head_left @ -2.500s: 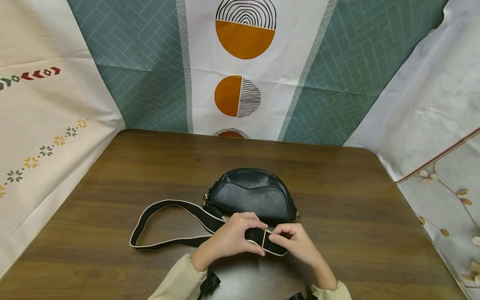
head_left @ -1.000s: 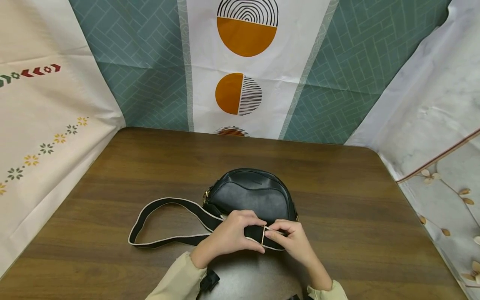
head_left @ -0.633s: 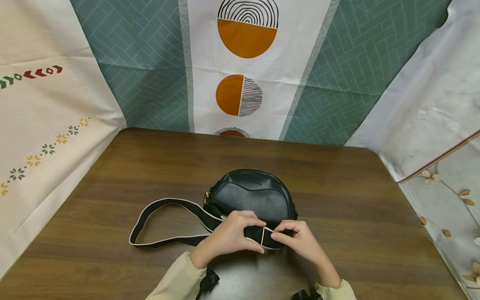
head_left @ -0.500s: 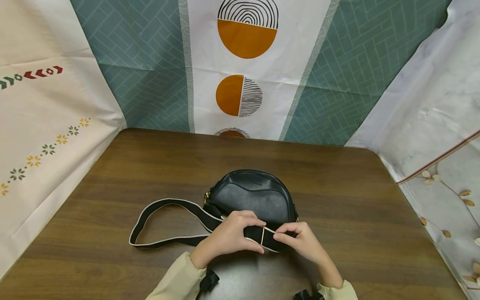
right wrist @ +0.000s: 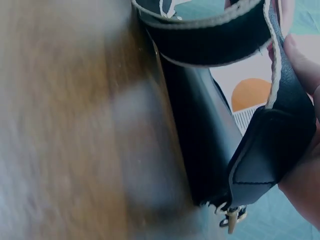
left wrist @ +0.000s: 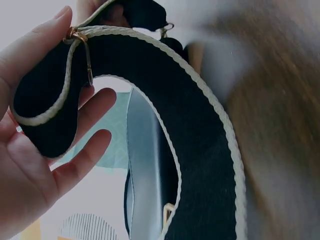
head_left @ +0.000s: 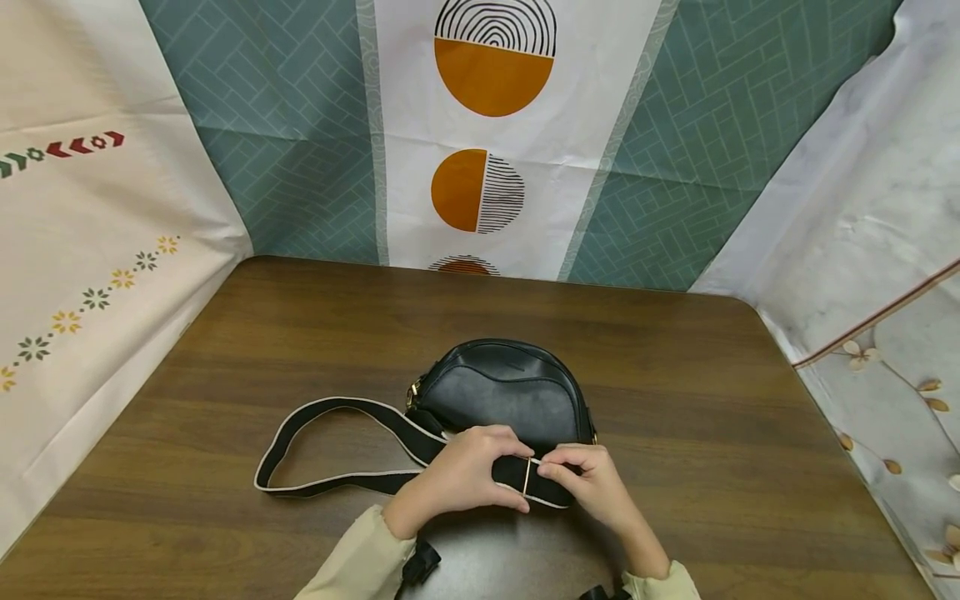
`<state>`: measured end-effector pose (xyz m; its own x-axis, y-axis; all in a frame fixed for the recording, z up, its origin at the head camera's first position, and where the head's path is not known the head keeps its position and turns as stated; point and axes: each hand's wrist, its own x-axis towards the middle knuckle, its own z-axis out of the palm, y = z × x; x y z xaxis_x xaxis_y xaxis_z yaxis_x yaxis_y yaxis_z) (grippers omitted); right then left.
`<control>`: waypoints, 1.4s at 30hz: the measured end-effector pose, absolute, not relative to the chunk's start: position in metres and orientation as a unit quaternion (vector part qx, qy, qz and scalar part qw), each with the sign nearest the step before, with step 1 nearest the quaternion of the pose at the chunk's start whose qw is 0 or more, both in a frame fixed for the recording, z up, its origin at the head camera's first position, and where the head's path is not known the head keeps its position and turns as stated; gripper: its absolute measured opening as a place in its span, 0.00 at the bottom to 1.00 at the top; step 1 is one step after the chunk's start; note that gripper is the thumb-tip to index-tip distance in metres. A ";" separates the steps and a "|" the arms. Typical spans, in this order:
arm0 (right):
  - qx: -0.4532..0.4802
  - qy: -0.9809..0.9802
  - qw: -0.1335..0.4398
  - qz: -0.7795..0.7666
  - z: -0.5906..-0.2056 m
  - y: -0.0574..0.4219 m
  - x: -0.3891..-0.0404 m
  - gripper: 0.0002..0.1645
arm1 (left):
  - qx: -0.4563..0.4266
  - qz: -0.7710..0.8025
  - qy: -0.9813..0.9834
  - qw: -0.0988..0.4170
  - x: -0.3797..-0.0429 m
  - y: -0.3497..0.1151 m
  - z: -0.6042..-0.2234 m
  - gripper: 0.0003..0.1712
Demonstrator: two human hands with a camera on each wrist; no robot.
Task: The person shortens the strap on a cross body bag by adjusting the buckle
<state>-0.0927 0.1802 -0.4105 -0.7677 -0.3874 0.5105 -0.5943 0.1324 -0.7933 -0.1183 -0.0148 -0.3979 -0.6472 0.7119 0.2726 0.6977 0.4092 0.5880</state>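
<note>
A black handbag point(head_left: 510, 396) with a curved top stands on the table. Its black strap with white edging point(head_left: 405, 432) spreads in a loop to the left. My left hand point(head_left: 468, 473) holds the strap at its thin gold slider buckle point(head_left: 527, 477), thumb and forefinger at the buckle's two ends. In the left wrist view, the strap folds through the buckle point(left wrist: 89, 62) beside the fingers. Just right of it, my right hand point(head_left: 588, 479) pinches the strap between thumb and forefinger. A leather strap end point(right wrist: 265, 155) with a gold clasp point(right wrist: 231, 219) shows in the right wrist view.
The brown wooden table point(head_left: 315, 321) reaches back to a green and white patterned cloth point(head_left: 300, 150). Pale cloths hang at the left point(head_left: 112, 208) and right point(head_left: 862, 250) sides. A gold ring point(head_left: 412, 392) sits at the bag's left end.
Over the last seconds my right hand shifts left and right along the strap near the buckle, and is now closer to the buckle than half a second ago. The left hand stays nearly still.
</note>
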 end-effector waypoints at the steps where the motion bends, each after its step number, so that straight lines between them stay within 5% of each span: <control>1: 0.333 -0.745 0.092 0.571 -0.410 0.179 -0.093 0.12 | 0.421 0.341 0.841 0.008 -0.118 -0.014 -0.398 0.28; 16: 0.320 -0.743 0.080 0.582 -0.410 0.182 -0.093 0.09 | 0.435 0.360 0.825 -0.013 -0.119 -0.015 -0.397 0.27; 26: 0.332 -0.733 0.009 0.593 -0.414 0.200 -0.096 0.11 | 0.435 0.381 0.815 -0.016 -0.122 -0.017 -0.400 0.27; 42: 0.370 -0.711 0.077 0.593 -0.411 0.187 -0.096 0.13 | 0.428 0.328 0.842 -0.011 -0.116 -0.012 -0.394 0.27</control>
